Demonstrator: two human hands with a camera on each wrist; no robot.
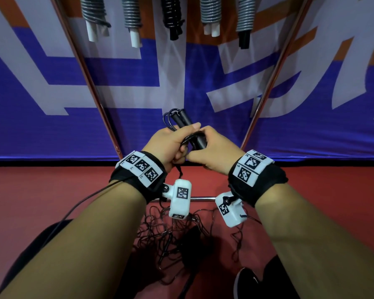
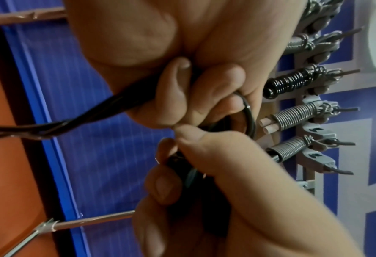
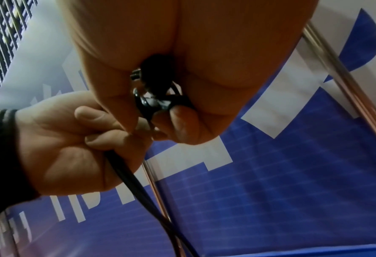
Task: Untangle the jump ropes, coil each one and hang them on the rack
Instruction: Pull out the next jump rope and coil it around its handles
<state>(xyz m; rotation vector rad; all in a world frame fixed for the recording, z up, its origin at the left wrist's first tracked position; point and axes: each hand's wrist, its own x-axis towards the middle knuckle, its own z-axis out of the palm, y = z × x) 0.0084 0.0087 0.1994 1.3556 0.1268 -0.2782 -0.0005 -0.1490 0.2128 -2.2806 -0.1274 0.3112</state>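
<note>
1. Head view: left hand (image 1: 167,145) and right hand (image 1: 214,151) meet at frame centre, both clenched round a black jump rope (image 1: 183,124); handles and cord loops stick out toward 12 o'clock.
2. Left wrist view: left fingers (image 2: 173,97) curl round the bundled cord (image 2: 72,125).
3. Right wrist view: right fingers (image 3: 180,121) pinch a cord loop.
4. Tangled ropes (image 1: 171,236) lie on the red floor (image 1: 52,190), at 6 o'clock from the hands.
5. Coiled ropes (image 1: 173,16) hang on the rack (image 1: 91,83) at 12 o'clock.
</note>
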